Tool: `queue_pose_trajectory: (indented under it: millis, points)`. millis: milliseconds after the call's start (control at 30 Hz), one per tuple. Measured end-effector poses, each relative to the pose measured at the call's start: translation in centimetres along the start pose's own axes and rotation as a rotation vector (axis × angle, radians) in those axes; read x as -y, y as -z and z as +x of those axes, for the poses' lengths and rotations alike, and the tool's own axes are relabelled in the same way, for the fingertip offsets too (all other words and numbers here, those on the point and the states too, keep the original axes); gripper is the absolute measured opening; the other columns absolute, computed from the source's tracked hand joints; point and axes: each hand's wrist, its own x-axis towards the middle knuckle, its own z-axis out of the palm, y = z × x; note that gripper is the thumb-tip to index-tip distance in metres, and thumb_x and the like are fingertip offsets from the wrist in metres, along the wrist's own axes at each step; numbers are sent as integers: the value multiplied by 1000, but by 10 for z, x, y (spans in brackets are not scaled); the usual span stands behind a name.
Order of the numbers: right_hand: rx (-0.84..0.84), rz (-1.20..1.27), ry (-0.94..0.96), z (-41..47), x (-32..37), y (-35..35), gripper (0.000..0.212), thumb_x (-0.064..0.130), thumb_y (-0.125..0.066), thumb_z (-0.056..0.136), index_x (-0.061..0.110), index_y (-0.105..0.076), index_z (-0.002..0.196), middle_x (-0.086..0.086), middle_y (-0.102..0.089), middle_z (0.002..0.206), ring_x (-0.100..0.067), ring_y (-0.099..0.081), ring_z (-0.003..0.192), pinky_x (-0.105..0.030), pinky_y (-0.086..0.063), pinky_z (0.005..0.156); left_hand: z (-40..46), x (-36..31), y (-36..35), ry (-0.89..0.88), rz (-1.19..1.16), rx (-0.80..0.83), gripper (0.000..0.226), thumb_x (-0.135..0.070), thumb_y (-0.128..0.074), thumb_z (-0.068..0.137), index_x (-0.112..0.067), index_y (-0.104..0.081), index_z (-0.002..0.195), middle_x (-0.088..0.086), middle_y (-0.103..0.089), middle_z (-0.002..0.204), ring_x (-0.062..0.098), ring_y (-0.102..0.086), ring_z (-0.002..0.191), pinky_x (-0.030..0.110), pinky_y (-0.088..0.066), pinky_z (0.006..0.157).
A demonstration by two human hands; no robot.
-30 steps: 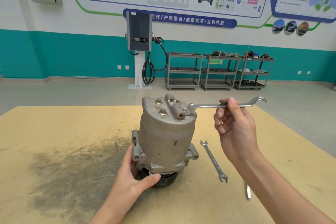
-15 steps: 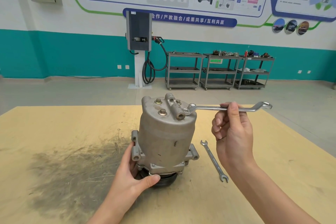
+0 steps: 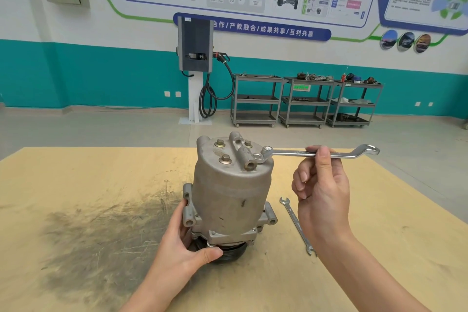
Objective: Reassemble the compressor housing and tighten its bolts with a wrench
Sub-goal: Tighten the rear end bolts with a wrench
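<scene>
We had the bench [image 3: 76, 185] filling the lower half of the frame, its worn dark patch at lower left. At centre stood the compressor housing [image 3: 231, 192], upright on its pulley end so that the bolts on its top cap faced us and the tool could reach them. Our left hand [image 3: 182, 246], at bottom centre, wrapped the base with the thumb across the front, its grip clamped there, we judged, to stop the body turning under the pull. Our right hand [image 3: 321, 185], right of centre, pinched the shank of the ring wrench [image 3: 316, 153], whose ring sat on a bolt [image 3: 267, 148] at the cap's right edge. A spare open-ended wrench [image 3: 296, 225] lay on the bench just beside the housing, within easy reach.
</scene>
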Motion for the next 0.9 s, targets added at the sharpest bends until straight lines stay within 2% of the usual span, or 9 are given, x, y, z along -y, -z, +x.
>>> queue_pose_trajectory:
  millis: [300, 467, 567, 700, 767, 833, 900]
  points:
    - [11, -22, 13, -3, 0, -4, 21, 37, -50, 90, 17, -56, 89, 4, -46, 52, -11, -37, 44, -18, -29, 40, 0, 3, 2, 6, 6, -18, 141, -52, -99, 29, -37, -25, 149, -12, -56, 140, 7, -56, 126, 42, -38, 113]
    - [-8, 23, 3, 5, 5, -4, 21, 21, -41, 102, 13, -52, 85, 2, -47, 50, -11, -37, 44, -18, -28, 39, 0, 5, -2, -27, 15, -17, 136, -52, -97, 36, -36, -23, 149, -18, -59, 135, 4, -56, 125, 32, -42, 108]
    - [-44, 75, -39, 13, 7, -5, 24, 19, -39, 103, 12, -50, 84, 2, -46, 50, -11, -37, 43, -18, -28, 39, 2, 6, -4, -40, 15, -17, 128, -39, -95, 45, -30, -23, 151, -16, -60, 135, 5, -56, 125, 22, -47, 102]
    - [-71, 193, -69, 28, 10, -4, 25, 20, -37, 104, 12, -51, 85, 2, -46, 51, -11, -39, 43, -19, -30, 39, 3, 4, -5, -55, 17, -4, 127, -38, -94, 48, -26, -23, 152, -11, -58, 139, 8, -56, 127, 32, -43, 108]
    - [-54, 197, -109, 41, 12, -6, 25, 21, -35, 105, 12, -50, 87, 1, -46, 52, -10, -39, 42, -19, -30, 38, 2, 5, -5, -53, 5, -6, 130, -43, -96, 44, -28, -23, 151, -11, -58, 138, 6, -57, 125, 24, -47, 102]
    - [-24, 180, -181, 54, 12, -7, 25, 21, -34, 105, 12, -49, 87, 2, -46, 51, -10, -39, 41, -18, -29, 37, 3, 7, -5, -52, -13, -10, 129, -38, -96, 46, -28, -24, 151, -10, -58, 138, 5, -58, 124, 16, -48, 96]
    - [6, 174, -258, 64, 7, -7, 25, 20, -33, 105, 12, -47, 86, 2, -45, 50, -9, -37, 40, -17, -27, 36, 3, 6, -5, -65, -17, -4, 131, -39, -98, 44, -26, -24, 152, -9, -57, 139, 6, -57, 124, 17, -48, 96]
